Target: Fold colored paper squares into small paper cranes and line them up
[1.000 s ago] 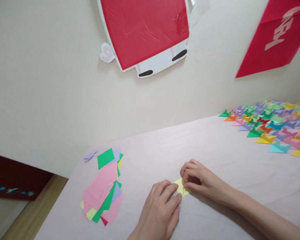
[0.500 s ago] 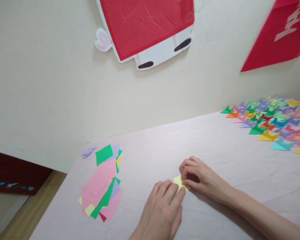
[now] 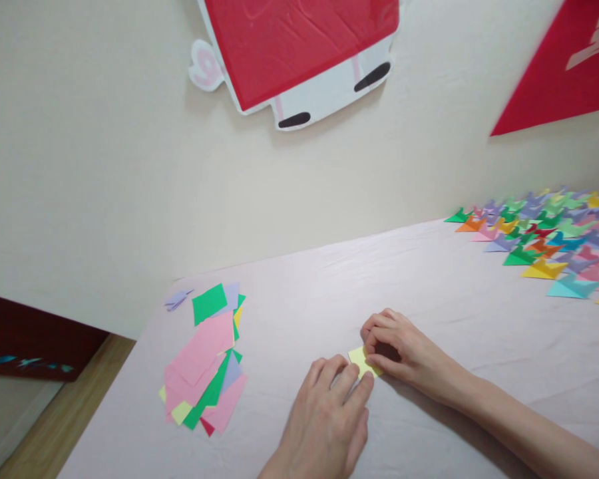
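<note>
A small pale-yellow piece of paper (image 3: 361, 360) lies on the pale table in front of me. My left hand (image 3: 327, 412) reaches in from below, palm down, its fingers somewhat spread, with fingertips resting at the paper's near left edge. On the other side, my right hand (image 3: 394, 342) has its fingers curled round toward the thumb in a pinch at the paper's right part, covering that end. Whether the paper is folded under the fingers is hard to see.
Left of my hands lies a loose pile of coloured paper sheets (image 3: 199, 352). Behind it is a small purple folded paper (image 3: 178, 300). Several rows of folded paper figures (image 3: 544, 249) stand at the far right. A wall (image 3: 299, 186) with red decorations (image 3: 309, 46) rises behind the table (image 3: 289, 299).
The view has shifted slightly, so the table and wall sit a little higher. Both hands stay at the yellow paper in nearly the same pose.
</note>
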